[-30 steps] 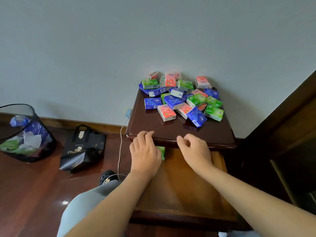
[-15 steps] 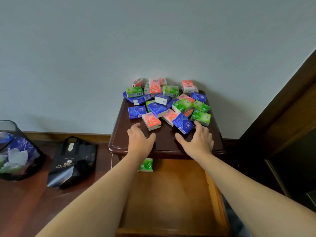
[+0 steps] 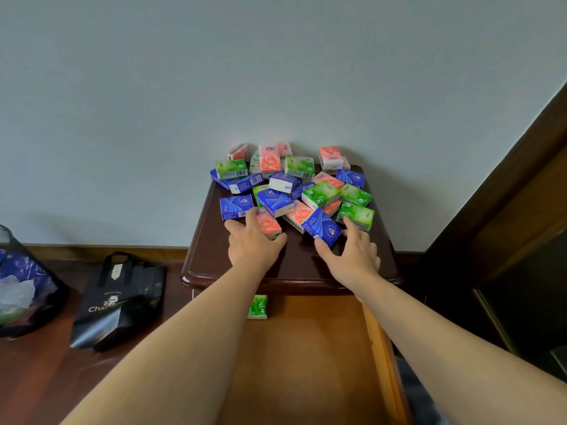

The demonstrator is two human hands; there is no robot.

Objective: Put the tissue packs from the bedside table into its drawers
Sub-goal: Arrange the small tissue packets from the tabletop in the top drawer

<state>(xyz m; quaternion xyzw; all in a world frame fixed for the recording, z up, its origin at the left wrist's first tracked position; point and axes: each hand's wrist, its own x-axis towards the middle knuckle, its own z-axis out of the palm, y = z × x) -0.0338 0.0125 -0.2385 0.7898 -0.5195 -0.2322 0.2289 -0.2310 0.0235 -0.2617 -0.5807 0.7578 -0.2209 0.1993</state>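
Fingers (image 3: 247, 217) of my left hand (image 3: 251, 243) curl round a pink pack (image 3: 268, 223); my right hand (image 3: 352, 253) pinches a blue pack (image 3: 322, 227) above the open drawer (image 3: 306, 348), which holds one green pack (image 3: 257, 306).

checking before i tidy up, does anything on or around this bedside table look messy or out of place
Yes. The tissue packs sit in a jumbled heap at the back of the bedside table, overlapping and tilted at all angles rather than stacked. Only one green pack lies in the open drawer. A black bag lies slumped on the floor beside the table.
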